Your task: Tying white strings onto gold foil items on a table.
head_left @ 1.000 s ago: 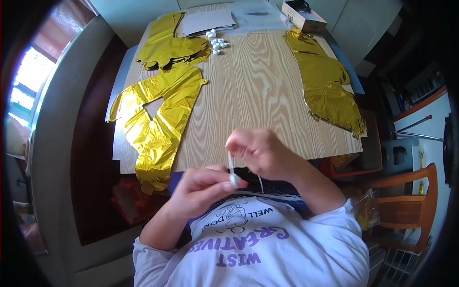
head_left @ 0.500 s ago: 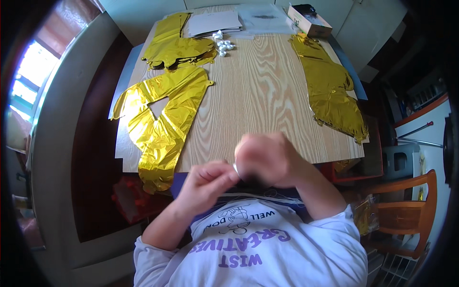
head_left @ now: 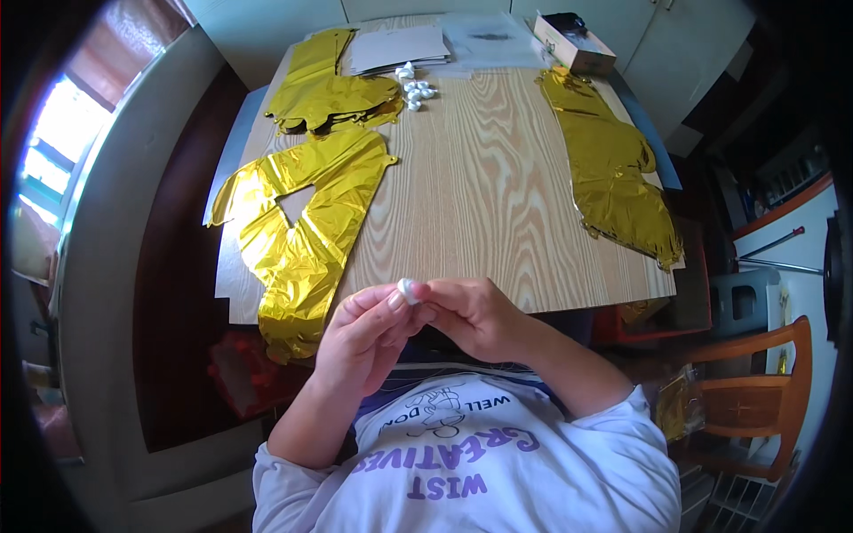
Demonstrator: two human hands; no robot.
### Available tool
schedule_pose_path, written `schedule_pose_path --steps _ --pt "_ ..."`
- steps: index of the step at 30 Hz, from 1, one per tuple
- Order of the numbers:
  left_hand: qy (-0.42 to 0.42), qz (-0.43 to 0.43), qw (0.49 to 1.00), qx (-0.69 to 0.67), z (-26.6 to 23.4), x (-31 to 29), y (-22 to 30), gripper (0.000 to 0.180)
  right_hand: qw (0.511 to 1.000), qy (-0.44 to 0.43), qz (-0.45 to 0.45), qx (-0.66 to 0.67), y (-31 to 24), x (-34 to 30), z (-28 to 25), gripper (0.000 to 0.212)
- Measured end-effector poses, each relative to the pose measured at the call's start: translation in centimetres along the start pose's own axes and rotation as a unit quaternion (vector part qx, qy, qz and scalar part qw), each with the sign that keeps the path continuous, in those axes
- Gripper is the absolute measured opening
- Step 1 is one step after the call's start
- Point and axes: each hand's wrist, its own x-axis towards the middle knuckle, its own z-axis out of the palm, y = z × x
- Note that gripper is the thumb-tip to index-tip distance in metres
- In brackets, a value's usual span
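Note:
Close to my body, in front of the table's near edge, a small white roll [head_left: 408, 290], which looks like wound ribbon, is pinched upright between thumb and fingers of my left hand [head_left: 362, 329]. My right hand [head_left: 480, 318] meets it from the other side, its thumb and fingertips closed at the roll's right side. The fingers partly hide the roll. A shiny gold foil balloon [head_left: 333, 218], flat and uninflated with a triangular hole, lies at the left of the table, nearest my left hand. Several similar white rolls [head_left: 415, 91] sit in a little group farther back.
More flat gold foil balloons lie in a stack [head_left: 333, 93] at far left and along the right side [head_left: 613, 160]. Paper sheets [head_left: 400, 47], clear plastic [head_left: 493, 40] and an open box [head_left: 575, 44] stand at the back. A wooden chair [head_left: 755, 400] is at right.
My right hand, blurred and raised before, has come down and left to the roll. My left hand has turned, and the white roll now shows above the fingertips.

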Motion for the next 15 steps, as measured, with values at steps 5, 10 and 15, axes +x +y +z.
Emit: schedule_pose_path --steps 5,10,15 --pt "0.119 0.063 0.969 0.209 -0.2 -0.4 -1.5 0.023 0.933 0.037 -0.107 -0.341 -2.2 -0.1 -0.9 0.019" --pt "0.031 0.075 0.938 0.336 -0.9 -0.6 -1.5 0.019 0.937 0.01 -0.139 -0.32 -2.5 0.1 -3.0 0.02" --pt "-0.039 0.03 0.915 0.401 -0.7 -0.8 -0.7 0.018 0.984 -0.1 0.023 -0.145 -1.7 -0.2 -4.4 0.02"
